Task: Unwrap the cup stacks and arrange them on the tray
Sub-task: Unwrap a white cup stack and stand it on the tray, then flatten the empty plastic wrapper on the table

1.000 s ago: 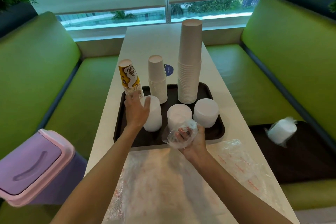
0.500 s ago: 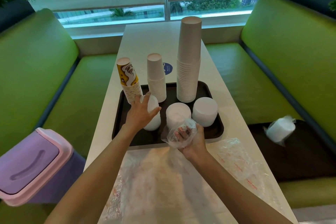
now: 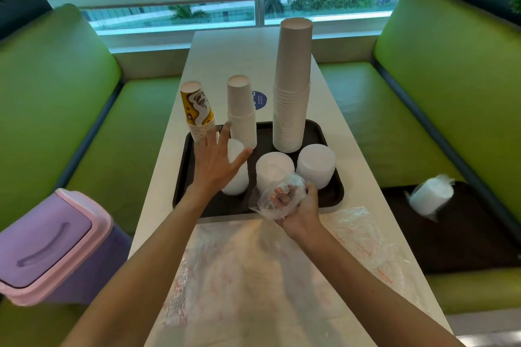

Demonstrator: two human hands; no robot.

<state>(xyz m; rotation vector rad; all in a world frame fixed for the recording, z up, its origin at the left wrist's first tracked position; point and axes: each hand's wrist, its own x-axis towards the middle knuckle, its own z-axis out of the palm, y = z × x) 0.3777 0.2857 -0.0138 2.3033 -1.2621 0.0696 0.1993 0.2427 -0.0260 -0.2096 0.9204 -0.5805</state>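
A black tray [image 3: 334, 197] on the white table holds a yellow printed cup stack [image 3: 198, 113], a short white cup stack [image 3: 242, 113], a tall white cup stack [image 3: 291, 87] and three low white stacks [image 3: 317, 167]. My left hand [image 3: 215, 163] hovers with spread fingers over the left low stack [image 3: 238, 177], just right of the yellow stack. My right hand [image 3: 298, 205] grips a crumpled clear plastic wrapper [image 3: 277, 197] at the tray's front edge. A wrapped stack [image 3: 431, 197] lies on a dark tray [image 3: 465, 239] on the right seat.
Flattened clear plastic wrap [image 3: 253, 270] covers the table's near part. A purple bin with a pink rim [image 3: 48, 245] stands at the lower left. Green benches flank the table, and a window runs behind it.
My left hand let go of the yellow cup stack and opened, its fingers now spread above the left low stack. My right hand stayed in place with the wrapper.
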